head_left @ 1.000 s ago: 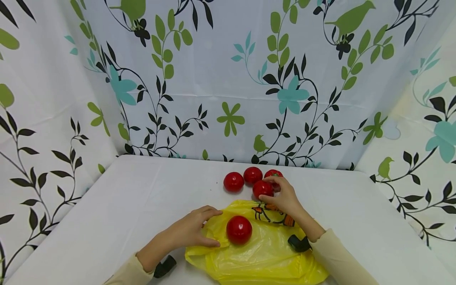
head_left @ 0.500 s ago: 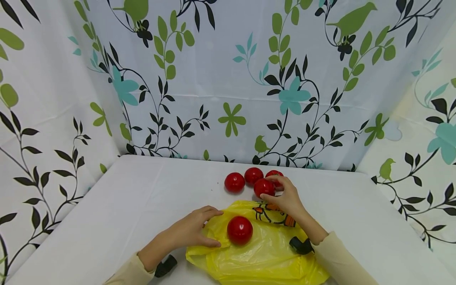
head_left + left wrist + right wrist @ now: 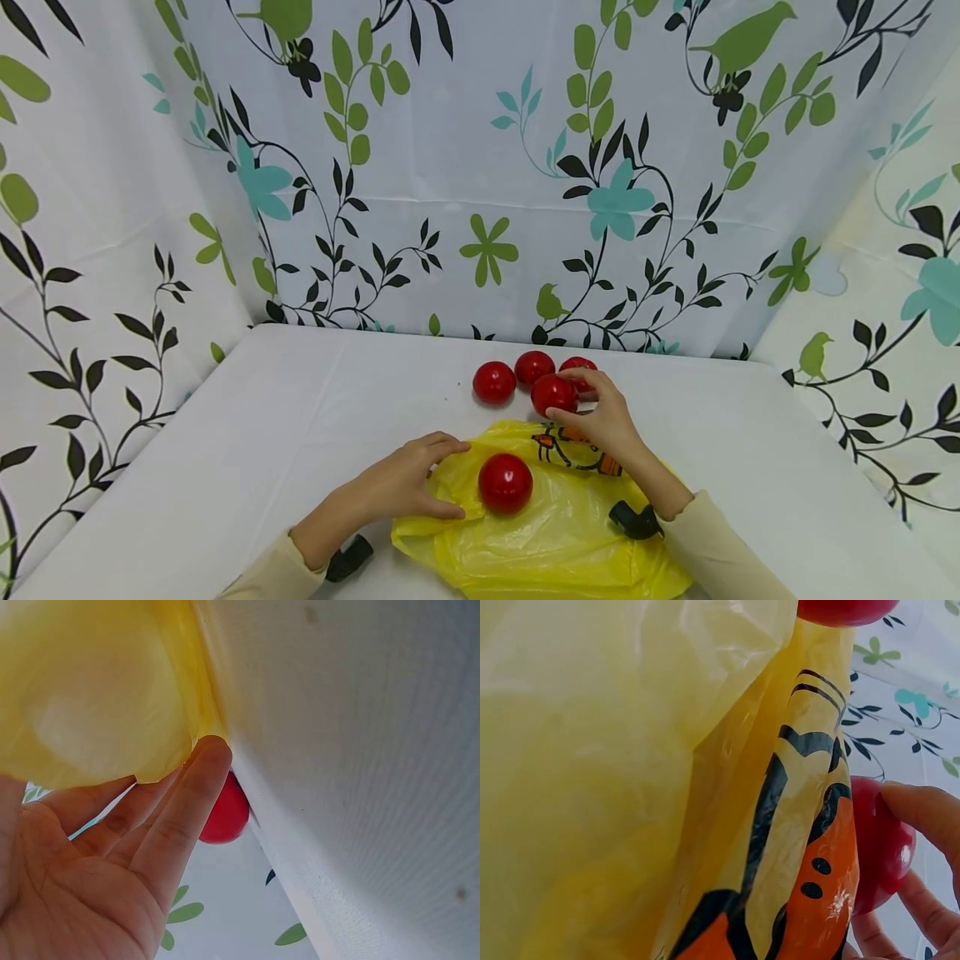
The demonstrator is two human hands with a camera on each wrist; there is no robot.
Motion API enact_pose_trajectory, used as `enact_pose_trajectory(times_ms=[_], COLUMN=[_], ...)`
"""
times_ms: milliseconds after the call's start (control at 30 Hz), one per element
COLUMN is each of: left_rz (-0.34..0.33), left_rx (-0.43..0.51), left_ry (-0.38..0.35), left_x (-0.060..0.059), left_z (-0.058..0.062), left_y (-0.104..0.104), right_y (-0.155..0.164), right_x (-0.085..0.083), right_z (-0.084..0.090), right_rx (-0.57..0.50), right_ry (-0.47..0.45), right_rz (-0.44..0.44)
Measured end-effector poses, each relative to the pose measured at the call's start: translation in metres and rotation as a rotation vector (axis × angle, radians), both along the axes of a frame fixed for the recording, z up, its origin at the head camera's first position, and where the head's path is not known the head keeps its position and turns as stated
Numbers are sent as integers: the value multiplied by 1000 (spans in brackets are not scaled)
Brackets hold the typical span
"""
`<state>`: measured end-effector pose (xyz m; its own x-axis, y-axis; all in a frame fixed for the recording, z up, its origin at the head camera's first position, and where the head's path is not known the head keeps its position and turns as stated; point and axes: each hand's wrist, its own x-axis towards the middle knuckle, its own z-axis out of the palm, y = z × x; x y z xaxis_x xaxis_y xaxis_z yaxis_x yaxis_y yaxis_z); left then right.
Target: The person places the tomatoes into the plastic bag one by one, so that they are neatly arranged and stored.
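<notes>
Nearest: yellow plastic bag (image 3: 540, 533) flat on white counter (image 3: 247, 433), one red tomato (image 3: 506, 483) resting on it. Left hand (image 3: 401, 483) lying on bag's left edge, fingers fairly straight, grip loose, holding nothing, likely pinning the film so it stays put. Orange-and-black print (image 3: 573, 446) at bag's far edge, close up in right wrist view. Just beyond, right hand (image 3: 603, 417) curled round a second tomato (image 3: 553, 394), thumb and fingertips closed on it, at the bag's far rim. Behind: three more tomatoes (image 3: 494, 382) in a loose cluster, near each other. Counter covered in white cloth; leaf-and-bird patterned curtain (image 3: 480, 167) on three sides.
</notes>
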<state>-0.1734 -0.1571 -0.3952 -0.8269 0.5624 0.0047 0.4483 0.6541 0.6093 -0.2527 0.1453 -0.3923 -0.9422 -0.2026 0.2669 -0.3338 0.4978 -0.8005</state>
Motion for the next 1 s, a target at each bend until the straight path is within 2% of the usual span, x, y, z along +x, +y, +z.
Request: enact_pose_trajectory(times_ms=[400, 1000], left_rz=[14, 16], left_rx=[-17, -18], left_ry=[6, -12], left_x=[-1, -2], left_z=[0, 1], left_y=[-1, 2], right_y=[-1, 2], right_x=[6, 15], right_z=[9, 20], right_rx=[-44, -45], right_ry=[-1, 9], right_rz=[27, 41])
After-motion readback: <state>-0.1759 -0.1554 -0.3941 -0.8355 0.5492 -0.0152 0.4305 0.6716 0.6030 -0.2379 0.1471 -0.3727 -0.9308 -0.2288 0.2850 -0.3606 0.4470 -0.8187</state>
